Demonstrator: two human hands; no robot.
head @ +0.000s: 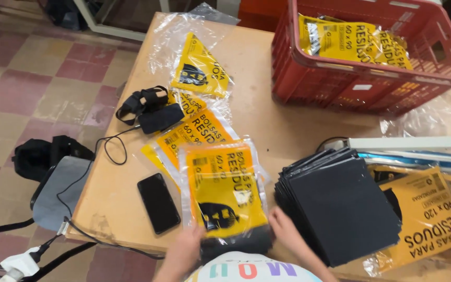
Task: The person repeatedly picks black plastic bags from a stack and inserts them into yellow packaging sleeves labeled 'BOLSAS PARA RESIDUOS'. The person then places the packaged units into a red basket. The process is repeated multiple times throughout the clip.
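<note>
— Both hands are at the near edge of the bench [267, 130]. What has each one got?

— They share one thing: a clear packet with a yellow label [225, 190] and folded black bags inside. The left hand [186, 248] grips its lower left corner, fingers closed around the plastic. The right hand [283, 227] pinches the lower right edge, fingers curled shut on it.

— Where does that packet lie?

— Flat on the bench, directly in front of the person, its bottom end lifted slightly by the grip. It overlaps more yellow-labelled packets [197, 130] that fan away up and to the left.

— And around it?

— A black phone [158, 202] lies just beside the packet on its left, screen dark. A stack of black folded sheets [340, 206] sits just to the right — touching the right hand's wrist, as far as I can tell. Beyond the stack lies a larger yellow packet [429, 219]. A red crate [340, 73] holding more yellow packets stands at the far right of the bench. A black strap with a cable [147, 109] rests near the left edge.
</note>
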